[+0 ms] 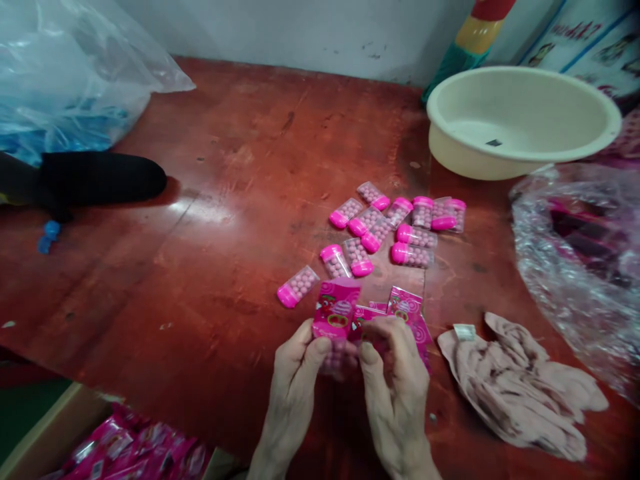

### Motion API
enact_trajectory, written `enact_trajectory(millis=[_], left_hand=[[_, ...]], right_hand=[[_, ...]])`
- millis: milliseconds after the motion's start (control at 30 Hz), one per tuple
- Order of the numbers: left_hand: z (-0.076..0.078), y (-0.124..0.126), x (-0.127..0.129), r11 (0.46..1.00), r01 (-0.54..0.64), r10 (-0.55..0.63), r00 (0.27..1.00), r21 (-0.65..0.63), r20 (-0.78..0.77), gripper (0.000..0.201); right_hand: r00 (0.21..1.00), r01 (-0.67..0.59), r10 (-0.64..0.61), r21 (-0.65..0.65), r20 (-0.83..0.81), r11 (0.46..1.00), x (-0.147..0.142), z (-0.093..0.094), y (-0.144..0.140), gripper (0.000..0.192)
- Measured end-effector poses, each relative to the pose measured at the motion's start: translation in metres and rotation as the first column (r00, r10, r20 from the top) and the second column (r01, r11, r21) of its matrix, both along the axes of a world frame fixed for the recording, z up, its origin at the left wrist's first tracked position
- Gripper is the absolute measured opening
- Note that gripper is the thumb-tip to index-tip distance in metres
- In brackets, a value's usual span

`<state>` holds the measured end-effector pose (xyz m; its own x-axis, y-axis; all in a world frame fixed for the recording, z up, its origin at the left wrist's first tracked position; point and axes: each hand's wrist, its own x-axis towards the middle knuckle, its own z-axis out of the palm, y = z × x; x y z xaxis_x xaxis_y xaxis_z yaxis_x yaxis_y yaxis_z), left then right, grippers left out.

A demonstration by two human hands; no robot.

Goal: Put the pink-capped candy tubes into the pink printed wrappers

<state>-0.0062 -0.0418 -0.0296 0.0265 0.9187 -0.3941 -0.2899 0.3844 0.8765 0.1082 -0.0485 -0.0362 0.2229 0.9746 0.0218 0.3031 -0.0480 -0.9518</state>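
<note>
Hands meet low in the middle of the table (210, 200): your left hand (295, 380) and your right hand (395, 380) both pinch a pink packet (336, 310), thumbs and fingertips closed on its lower part, with a tube of pale beads half hidden between your fingers (it looks partly inside the packet, though the blur makes that hard to tell). More pink packets (405, 305) lie just behind your right hand, touching or overlapping one another. Beyond them, a loose cluster of clear tubes with pink caps (395, 227) lies scattered on the red-brown tabletop, and one tube (297, 287) sits apart to the left of the held packet. A cream basin (520, 120) stands at the far right near the wall. A crumpled beige cloth (520, 387) lies to the right of your right hand, and a clear plastic bag (580, 267) with pink things inside rests beyond it. At the far left sits another clear bag (65, 80) with blue contents, beside a dark sleeve (95, 177). A cardboard box (125, 447) of pink packets sits below the near edge.
</note>
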Motion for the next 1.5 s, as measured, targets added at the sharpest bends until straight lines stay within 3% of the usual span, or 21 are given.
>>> enact_trajectory(millis=[133,233,467,733,867,1033,1167,1267,1367,1433,1500], left_hand=[[0.0,0.0,-0.008,0.984,0.177,-0.177,0.984,0.006,-0.022,0.011],[-0.002,-0.002,-0.01,0.973,0.231,-0.231,0.973,-0.015,0.0,0.012],[0.006,-0.01,-0.005,0.975,0.221,-0.22,0.967,-0.009,-0.129,0.019],[0.011,-0.02,0.003,0.998,0.056,-0.055,0.974,-0.002,-0.22,0.015],[0.011,-0.013,0.009,0.997,0.067,-0.072,0.978,-0.034,-0.195,0.013],[0.012,-0.003,0.009,0.981,0.195,-0.191,0.958,-0.003,-0.215,0.009],[0.009,-0.005,0.009,0.969,0.248,-0.236,0.934,0.009,-0.268,0.008],[0.006,-0.01,0.011,0.978,0.205,-0.209,0.954,-0.039,-0.216,0.012],[0.006,-0.011,0.016,0.989,0.085,-0.101,0.986,-0.119,-0.132,0.018],[0.008,-0.008,0.018,0.989,0.005,-0.019,0.995,-0.147,-0.095,0.022],[0.01,-0.004,0.017,0.99,-0.022,0.013,0.998,-0.141,-0.066,0.03]], right_hand=[[0.922,-0.095,0.012,-0.198,-0.387,0.976,-0.002,-0.001,0.007,0.018],[0.872,-0.043,-0.086,-0.25,-0.482,0.967,-0.005,-0.006,0.007,0.025],[0.763,-0.079,-0.11,-0.261,-0.636,0.962,-0.005,-0.005,0.006,0.021],[0.615,-0.17,-0.116,-0.274,-0.78,0.947,-0.019,0.001,-0.004,0.018],[0.627,-0.12,-0.152,-0.288,-0.764,0.95,-0.015,-0.007,-0.003,0.015],[0.704,-0.071,-0.124,-0.243,-0.7,0.967,-0.002,-0.01,0.003,0.016],[0.639,-0.136,-0.163,-0.319,-0.752,0.938,-0.001,-0.005,0.007,0.013],[0.737,-0.121,-0.182,-0.392,-0.651,0.912,-0.003,-0.003,0.007,0.018],[0.827,-0.117,-0.167,-0.454,-0.538,0.884,-0.004,-0.003,0.006,0.021],[0.792,-0.156,-0.152,-0.436,-0.591,0.886,-0.003,-0.002,0.006,0.019],[0.701,-0.194,-0.14,-0.376,-0.699,0.906,-0.004,-0.002,0.008,0.018]])
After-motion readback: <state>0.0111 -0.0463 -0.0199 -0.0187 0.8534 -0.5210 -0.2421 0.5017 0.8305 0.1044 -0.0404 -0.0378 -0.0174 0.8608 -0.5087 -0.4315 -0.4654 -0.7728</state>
